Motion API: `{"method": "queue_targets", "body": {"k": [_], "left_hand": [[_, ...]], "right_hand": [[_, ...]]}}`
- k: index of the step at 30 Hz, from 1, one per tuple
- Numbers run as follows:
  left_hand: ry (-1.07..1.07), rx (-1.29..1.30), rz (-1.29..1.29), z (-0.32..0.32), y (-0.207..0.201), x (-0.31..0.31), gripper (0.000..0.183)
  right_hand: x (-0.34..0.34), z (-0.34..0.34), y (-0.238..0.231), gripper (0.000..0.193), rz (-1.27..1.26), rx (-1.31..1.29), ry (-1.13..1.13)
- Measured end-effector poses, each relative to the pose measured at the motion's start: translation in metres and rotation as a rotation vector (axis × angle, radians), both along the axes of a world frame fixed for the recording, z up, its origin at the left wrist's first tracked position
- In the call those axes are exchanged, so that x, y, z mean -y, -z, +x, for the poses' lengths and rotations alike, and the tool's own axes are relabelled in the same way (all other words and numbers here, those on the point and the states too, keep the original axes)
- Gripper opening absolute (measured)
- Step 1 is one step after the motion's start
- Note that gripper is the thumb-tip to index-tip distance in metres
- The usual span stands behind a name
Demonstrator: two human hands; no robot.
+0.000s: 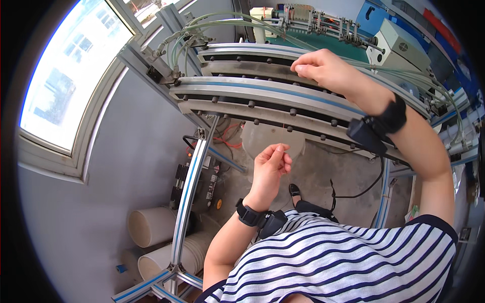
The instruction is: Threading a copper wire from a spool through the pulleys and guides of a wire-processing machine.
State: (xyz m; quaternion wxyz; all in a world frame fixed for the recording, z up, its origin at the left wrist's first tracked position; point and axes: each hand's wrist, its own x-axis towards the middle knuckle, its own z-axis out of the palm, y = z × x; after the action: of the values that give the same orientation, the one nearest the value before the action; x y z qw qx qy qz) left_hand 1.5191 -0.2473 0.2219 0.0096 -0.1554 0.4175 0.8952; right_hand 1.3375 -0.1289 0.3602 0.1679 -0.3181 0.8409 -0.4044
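My left hand (272, 169) is raised in front of the frame's lower bar, thumb and fingertips pinched together. A thin thread (284, 122), barely visible, runs down from the bar to these fingertips. My right hand (328, 73) reaches over the two long metal rails, its fingers bent and drawn together over the gap. Whatever its fingertips hold, if anything, is too fine to make out. Below it, the near rail (237, 86) has a blue stripe and a row of dark round knobs. Parallel behind it runs the far rail (242, 49).
Pale air tubes (222, 22) arch over the rails' left end. Behind stands a machine with metal rollers (323, 25) beside a beige box (401, 43). An upright aluminium post (188, 197) and white buckets (151, 225) are at lower left. A black cable (353, 196) hangs below the rails.
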Motion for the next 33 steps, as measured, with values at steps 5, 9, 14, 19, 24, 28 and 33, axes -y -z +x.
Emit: {"method": "queue_targets", "body": {"k": [5,9,14,19,24,28,33], "left_hand": [[-0.012,-0.030,-0.010,-0.031,0.002,-0.006,0.020],[0.002,-0.021,-0.049,-0.062,-0.004,-0.003,0.021],[0.028,0.082,-0.069,-0.042,-0.018,-0.001,0.025],[-0.057,0.143,-0.455,0.016,0.014,0.019,0.017],[-0.194,0.129,-0.727,-0.023,0.022,0.037,0.015],[-0.439,-0.212,-1.420,-0.056,-0.011,0.032,0.014],[-0.483,-0.287,-1.721,-0.069,0.002,0.031,0.023]], "right_hand": [[0.022,-0.050,0.031,0.041,0.494,0.358,-0.018],[0.033,-0.060,0.051,0.037,0.325,0.674,-0.116],[0.038,-0.089,0.060,0.045,0.282,0.419,0.053],[0.039,-0.079,0.044,0.061,0.474,0.366,-0.042],[0.045,-0.084,-0.031,0.037,0.414,0.096,-0.289],[0.043,-0.141,-0.055,0.030,0.445,-0.189,-0.043],[0.046,-0.216,0.004,0.033,0.665,-0.094,-0.161]]}}
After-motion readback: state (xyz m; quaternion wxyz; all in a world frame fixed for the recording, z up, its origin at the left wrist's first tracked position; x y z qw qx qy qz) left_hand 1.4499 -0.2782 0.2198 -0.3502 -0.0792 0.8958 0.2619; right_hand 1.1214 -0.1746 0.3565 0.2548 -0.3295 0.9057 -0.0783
